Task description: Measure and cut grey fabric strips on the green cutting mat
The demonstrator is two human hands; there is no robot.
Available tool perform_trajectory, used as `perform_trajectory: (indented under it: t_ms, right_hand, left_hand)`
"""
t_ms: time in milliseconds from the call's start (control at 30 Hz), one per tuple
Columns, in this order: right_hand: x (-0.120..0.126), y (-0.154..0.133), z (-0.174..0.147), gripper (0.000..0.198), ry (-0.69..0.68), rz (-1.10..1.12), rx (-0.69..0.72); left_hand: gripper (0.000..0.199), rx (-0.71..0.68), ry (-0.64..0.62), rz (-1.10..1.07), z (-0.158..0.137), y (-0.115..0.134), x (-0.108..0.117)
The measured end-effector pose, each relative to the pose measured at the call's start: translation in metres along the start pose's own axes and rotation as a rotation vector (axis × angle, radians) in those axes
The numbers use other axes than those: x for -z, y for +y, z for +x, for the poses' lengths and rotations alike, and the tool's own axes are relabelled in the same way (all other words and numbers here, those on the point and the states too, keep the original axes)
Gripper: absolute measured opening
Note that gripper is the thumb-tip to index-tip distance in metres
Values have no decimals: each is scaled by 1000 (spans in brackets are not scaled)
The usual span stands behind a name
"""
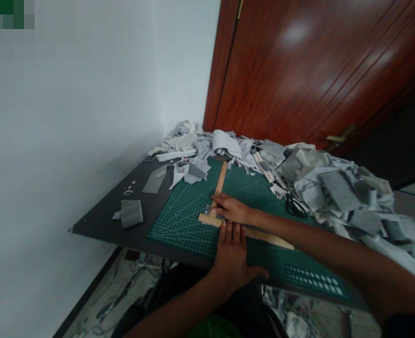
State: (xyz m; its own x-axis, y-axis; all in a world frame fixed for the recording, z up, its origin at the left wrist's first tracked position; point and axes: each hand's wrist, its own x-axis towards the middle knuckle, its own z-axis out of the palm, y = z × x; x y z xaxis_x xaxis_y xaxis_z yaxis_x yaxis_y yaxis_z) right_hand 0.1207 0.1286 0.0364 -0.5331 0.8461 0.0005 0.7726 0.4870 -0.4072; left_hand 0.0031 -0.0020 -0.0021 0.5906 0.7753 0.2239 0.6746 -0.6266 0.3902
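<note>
My left hand (232, 256) lies with its fingers stretched out flat on a wooden ruler (269, 238) that runs across the green cutting mat (182, 220). Just above it, my right hand (232, 209) reaches in from the right, fingers extended and apart, touching a second wooden strip (222, 176) that points away from me. The two strips meet nearly at a right angle by my fingers; whether they are joined I cannot tell. A small greyish piece (207, 209) shows at their corner, partly hidden.
Heaped cloth scraps (341, 188) line the right side, and more pale scraps (182, 141) lie at the back. Black-handled scissors (295, 206) rest at the mat's right edge. A folded grey cloth (131, 213) sits on the dark table (101, 220) at left. A wall and wooden door stand behind.
</note>
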Motion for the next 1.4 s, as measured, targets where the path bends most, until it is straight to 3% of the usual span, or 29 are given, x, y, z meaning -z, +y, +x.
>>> perform_trajectory:
  t_ms: [100,267,367,533,667,900,1400]
  right_hand:
    - [2,-4,-1,52,19,-10,-45]
    - [2,-14,-1,61,95,-49,-237]
    - [1,-16,0,55,93,-71,-280]
    - [0,-14,1,48,88,-64,-238]
    - [-3,-13,1,40,110,-48,-191]
    - [-7,-12,5,42,116,-21,-123]
    - [-10,-12,2,33,159,28,-139]
  left_hand:
    - [126,-3,2,5,0,-1,0]
    - [128,-11,5,6,-1,-2,-3]
    - [129,-9,12,15,-1,-1,-3]
    - [124,-20,38,29,-1,-2,-5]
    - [130,-22,37,5,-1,-3,-6]
    - [132,-2,0,1,0,0,-1]
    - [136,-9,-4,6,-1,-2,-3]
